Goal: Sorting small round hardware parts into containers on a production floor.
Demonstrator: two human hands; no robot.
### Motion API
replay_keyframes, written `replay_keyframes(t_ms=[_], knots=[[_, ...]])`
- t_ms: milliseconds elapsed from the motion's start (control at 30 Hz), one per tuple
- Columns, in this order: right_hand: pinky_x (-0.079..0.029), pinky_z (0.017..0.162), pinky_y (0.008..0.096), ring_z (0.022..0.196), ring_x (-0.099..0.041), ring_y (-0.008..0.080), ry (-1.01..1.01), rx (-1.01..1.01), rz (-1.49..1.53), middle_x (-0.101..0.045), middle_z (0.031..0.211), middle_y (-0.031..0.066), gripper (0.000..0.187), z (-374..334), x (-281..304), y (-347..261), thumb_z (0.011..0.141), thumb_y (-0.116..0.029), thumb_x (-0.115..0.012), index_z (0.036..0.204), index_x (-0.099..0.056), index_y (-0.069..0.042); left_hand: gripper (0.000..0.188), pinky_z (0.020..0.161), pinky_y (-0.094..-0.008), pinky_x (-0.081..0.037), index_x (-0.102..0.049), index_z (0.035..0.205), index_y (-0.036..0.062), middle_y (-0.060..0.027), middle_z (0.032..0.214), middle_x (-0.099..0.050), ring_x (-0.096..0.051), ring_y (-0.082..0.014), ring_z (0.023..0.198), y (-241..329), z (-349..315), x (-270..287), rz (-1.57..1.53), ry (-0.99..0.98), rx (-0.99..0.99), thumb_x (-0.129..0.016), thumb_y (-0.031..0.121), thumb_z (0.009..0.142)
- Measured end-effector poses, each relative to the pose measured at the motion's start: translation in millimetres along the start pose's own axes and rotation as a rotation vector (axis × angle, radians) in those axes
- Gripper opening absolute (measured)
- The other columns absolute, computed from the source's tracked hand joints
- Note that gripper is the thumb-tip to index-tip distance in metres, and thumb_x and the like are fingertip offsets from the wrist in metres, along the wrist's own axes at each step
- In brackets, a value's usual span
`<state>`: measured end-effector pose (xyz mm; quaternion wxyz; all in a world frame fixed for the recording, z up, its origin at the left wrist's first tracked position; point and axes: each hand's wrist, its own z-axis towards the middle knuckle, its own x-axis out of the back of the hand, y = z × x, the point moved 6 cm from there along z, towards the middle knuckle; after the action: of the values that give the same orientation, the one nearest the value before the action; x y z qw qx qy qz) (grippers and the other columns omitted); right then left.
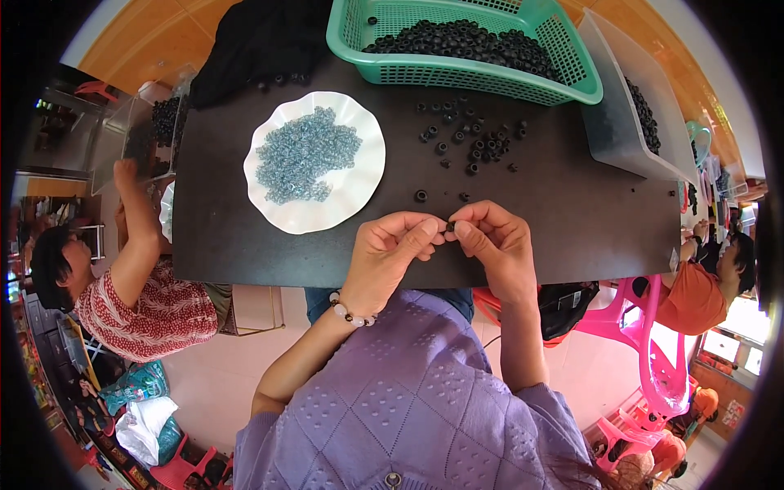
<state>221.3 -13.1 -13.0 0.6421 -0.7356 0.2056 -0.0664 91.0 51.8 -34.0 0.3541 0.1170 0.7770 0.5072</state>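
Close together above the dark table's near edge, both my hands are pinched. My right hand (502, 253) grips a small black bead (450, 228) between thumb and forefinger. Thumb and forefinger of my left hand (392, 249) meet beside that bead; whatever they hold is hidden or too small to name. Just beyond my fingers lie loose black beads (420, 196), with several more scattered farther back. To the left, a white wavy-rimmed plate (359, 192) carries a heap of tiny clear blue-grey beads (306, 155).
A green plastic basket (457, 75) of black beads stands at the table's far side. Right of it is a clear bin (612, 122) with black beads. Dark cloth (253, 49) lies far left. People sit at both sides; a pink chair (653, 359) is at right.
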Motion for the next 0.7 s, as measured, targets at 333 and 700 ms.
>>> replay_keyframes(t_ms=[333, 700], knots=[[-0.040, 0.061, 0.0178, 0.072, -0.055, 0.0048, 0.015, 0.004, -0.063, -0.063, 0.078, 0.0020, 0.016, 1.9, -1.1, 2.6, 0.086, -0.015, -0.065, 0.091, -0.061, -0.001, 0.024, 0.067, -0.0196, -0.047, -0.065, 0.100, -0.0006, -0.0039, 0.087, -0.066, -0.057, -0.0055, 0.074, -2.0, 2.2, 5.4, 0.016, 0.016, -0.003, -0.059, 0.021, 0.091], [-0.041, 0.062, 0.0187, 0.072, -0.056, 0.0055, -0.022, -0.032, -0.044, -0.063, 0.077, 0.0017, 0.015, 2.6, -1.0, 5.6, 0.085, -0.014, -0.066, 0.090, -0.061, 0.000, 0.020, 0.067, -0.0207, -0.046, -0.064, 0.094, -0.0003, -0.0042, 0.082, -0.065, -0.056, -0.0072, 0.072, -11.0, 3.5, 7.2, 0.041, -0.008, 0.034, -0.062, 0.019, 0.089]])
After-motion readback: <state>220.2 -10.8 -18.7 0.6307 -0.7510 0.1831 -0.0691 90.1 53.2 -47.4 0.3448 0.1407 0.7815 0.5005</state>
